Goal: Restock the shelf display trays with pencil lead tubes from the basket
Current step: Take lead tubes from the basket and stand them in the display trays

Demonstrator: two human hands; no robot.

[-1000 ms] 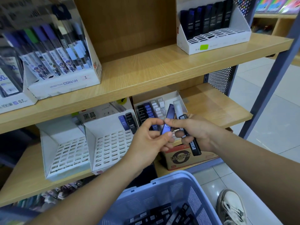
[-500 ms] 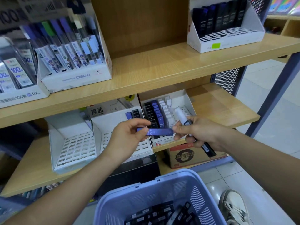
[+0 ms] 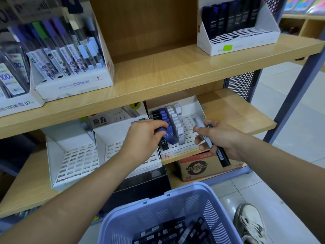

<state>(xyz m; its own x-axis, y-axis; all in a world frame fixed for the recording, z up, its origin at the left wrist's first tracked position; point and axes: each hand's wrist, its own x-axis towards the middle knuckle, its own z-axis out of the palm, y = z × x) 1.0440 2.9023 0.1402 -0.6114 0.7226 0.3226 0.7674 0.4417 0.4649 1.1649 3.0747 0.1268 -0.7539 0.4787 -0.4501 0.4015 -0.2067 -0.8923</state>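
My left hand (image 3: pixel 144 138) pinches a blue lead tube (image 3: pixel 161 129) over the front of the blue row in the right white display tray (image 3: pixel 197 110) on the middle shelf. That tray holds rows of black, blue and white tubes. My right hand (image 3: pixel 219 138) grips a white tube (image 3: pixel 200 125) and a black tube (image 3: pixel 222 156) just in front of the tray's right side. The lilac basket (image 3: pixel 175 199) below holds several dark tubes (image 3: pixel 172 229).
Two nearly bare white slotted trays (image 3: pixel 77 162) stand left of the filled one. The upper shelf (image 3: pixel 158 80) carries packaged lead boxes (image 3: pixel 70 55) and a tray of dark tubes (image 3: pixel 233 20). A cardboard box (image 3: pixel 198 168) sits below; my shoe (image 3: pixel 251 224) is beside the basket.
My left hand took the blue tube from my right hand and carried it forward to the blue row in the tray. My right hand stays in place with its tubes.
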